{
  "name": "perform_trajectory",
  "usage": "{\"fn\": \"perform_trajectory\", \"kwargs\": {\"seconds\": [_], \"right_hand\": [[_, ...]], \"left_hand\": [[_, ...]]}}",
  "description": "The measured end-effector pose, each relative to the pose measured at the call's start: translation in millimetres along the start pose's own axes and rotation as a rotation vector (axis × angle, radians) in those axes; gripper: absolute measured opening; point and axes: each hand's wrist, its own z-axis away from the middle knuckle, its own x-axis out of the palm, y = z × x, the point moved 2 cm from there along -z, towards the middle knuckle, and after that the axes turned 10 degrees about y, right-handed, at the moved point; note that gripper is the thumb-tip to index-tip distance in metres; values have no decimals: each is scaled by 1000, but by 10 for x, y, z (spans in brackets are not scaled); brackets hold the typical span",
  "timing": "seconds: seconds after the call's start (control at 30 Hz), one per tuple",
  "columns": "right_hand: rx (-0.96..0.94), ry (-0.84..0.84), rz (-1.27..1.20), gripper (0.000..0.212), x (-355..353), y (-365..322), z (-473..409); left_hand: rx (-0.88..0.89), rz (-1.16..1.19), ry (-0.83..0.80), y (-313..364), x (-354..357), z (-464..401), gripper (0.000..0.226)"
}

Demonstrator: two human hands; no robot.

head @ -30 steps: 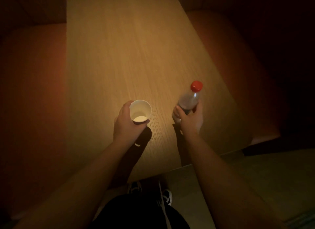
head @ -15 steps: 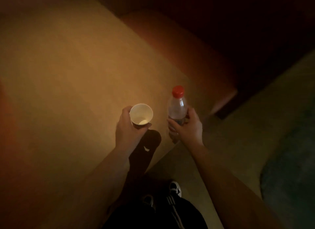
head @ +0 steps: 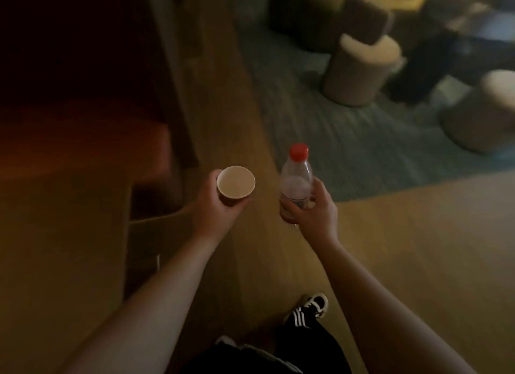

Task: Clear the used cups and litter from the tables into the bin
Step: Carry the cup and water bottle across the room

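**Cup and bottle carried above the floor**

The paper cup [head: 235, 182], white inside and upright, sat in the left hand [head: 216, 206], fingers curled round its wall. The clear plastic bottle [head: 296, 182] with red cap [head: 298, 151] stood upright in the right hand [head: 312, 210], gripped low. Both forearms extended forward over the wooden floor [head: 418, 234].

A single head-worn camera looks forward and steeply down from the person's standing height, close over both forearms. A shoe [head: 312, 308] sits at 6 o'clock, blurred stools [head: 359, 69] at 1 o'clock, orange seating [head: 92, 150] at 9 o'clock.
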Motion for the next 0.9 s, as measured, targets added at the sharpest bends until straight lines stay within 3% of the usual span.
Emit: {"fn": "perform_trajectory", "kwargs": {"seconds": [0.27,0.4,0.63,0.9], "right_hand": [[298,450,34,71,-2103,1361,-523],[409,595,62,70,-3220,2129,-748],[555,806,147,72,-5048,2974,-1201],[642,923,192,76,-6217,3826,-2042]], "left_hand": [[188,142,-493,1221,2607,292,80],[272,218,-672,1975,4035,760,75],[364,261,-872,3260,5918,1469,73],[430,235,-988,4202,7676,1822,70]]}}
